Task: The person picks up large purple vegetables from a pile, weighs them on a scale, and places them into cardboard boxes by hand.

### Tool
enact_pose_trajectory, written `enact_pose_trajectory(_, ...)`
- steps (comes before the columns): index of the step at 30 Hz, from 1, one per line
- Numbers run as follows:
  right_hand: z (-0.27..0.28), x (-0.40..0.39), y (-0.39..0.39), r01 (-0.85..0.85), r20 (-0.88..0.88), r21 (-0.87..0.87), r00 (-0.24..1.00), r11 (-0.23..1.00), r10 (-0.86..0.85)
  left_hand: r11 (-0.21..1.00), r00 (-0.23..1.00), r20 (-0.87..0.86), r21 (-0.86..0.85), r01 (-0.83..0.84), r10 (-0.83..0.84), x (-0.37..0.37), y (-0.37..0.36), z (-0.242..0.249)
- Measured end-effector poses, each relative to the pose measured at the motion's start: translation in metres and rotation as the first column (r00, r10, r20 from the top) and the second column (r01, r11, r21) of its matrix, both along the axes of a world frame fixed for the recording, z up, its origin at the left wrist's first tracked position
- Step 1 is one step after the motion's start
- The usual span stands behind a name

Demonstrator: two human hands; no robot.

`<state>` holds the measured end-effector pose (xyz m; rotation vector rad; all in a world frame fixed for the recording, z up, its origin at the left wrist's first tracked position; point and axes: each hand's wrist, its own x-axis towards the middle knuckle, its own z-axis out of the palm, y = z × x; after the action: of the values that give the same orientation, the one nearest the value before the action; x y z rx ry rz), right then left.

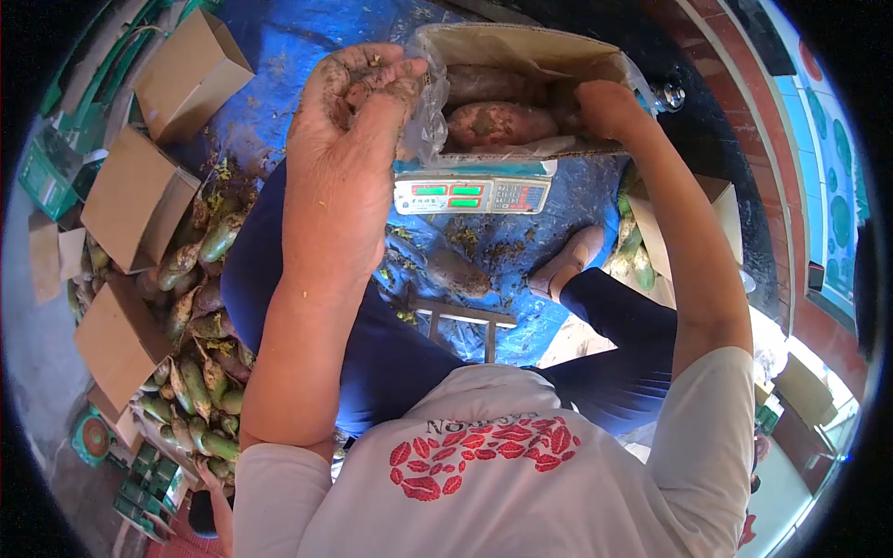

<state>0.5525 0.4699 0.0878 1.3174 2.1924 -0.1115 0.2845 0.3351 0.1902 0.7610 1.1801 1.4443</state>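
Note:
A plastic-lined cardboard box (535, 151) rests on a digital scale (473, 193) with green lit displays. Several reddish, soil-marked tubers (502, 125) lie inside it. My left hand (367, 102) is raised at the box's left side, its fingers curled and soil-covered; what they hold, if anything, is hidden. My right hand (609, 107) reaches into the right end of the box with its fingers closed and partly hidden behind the wrist and box, so their contact cannot be made out. One more tuber (458, 272) lies on the blue sheet below the scale.
Open cardboard boxes (139, 197) stand at the left beside a large pile of green and purple tubers (209, 377). Another box (693, 219) is at the right. A metal stool frame (462, 314) is between my legs. A co-worker's arm (219, 507) shows at lower left.

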Motion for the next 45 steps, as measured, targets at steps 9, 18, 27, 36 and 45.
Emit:
enact_pose_trajectory(9,-0.034,0.017,0.000,-0.117,0.056,0.067,0.992,0.991,0.113,0.999,0.996,0.093,0.027,-0.022,0.019,-0.002,0.001,0.001)
enact_pose_trajectory(18,-0.049,0.030,0.008,-0.140,0.176,0.050,0.976,0.989,0.129,0.895,0.843,-0.315,0.251,-0.370,0.437,-0.161,-0.080,0.044)
enact_pose_trajectory(27,-0.009,0.037,-0.002,-0.034,-0.082,0.182,0.995,0.983,0.050,0.526,0.672,-0.740,-0.582,-0.621,-0.026,-0.250,-0.285,-0.125)
enact_pose_trajectory(36,0.049,0.073,-0.064,0.032,-0.358,0.578,0.908,0.816,0.218,0.505,0.629,-0.498,-0.842,-0.188,-0.597,-0.143,-0.482,-0.239)
enact_pose_trajectory(45,0.045,0.080,-0.133,0.085,-0.363,0.457,0.927,0.885,0.098,0.210,0.721,-0.432,-0.900,-0.382,-0.542,-0.083,-0.546,-0.287)
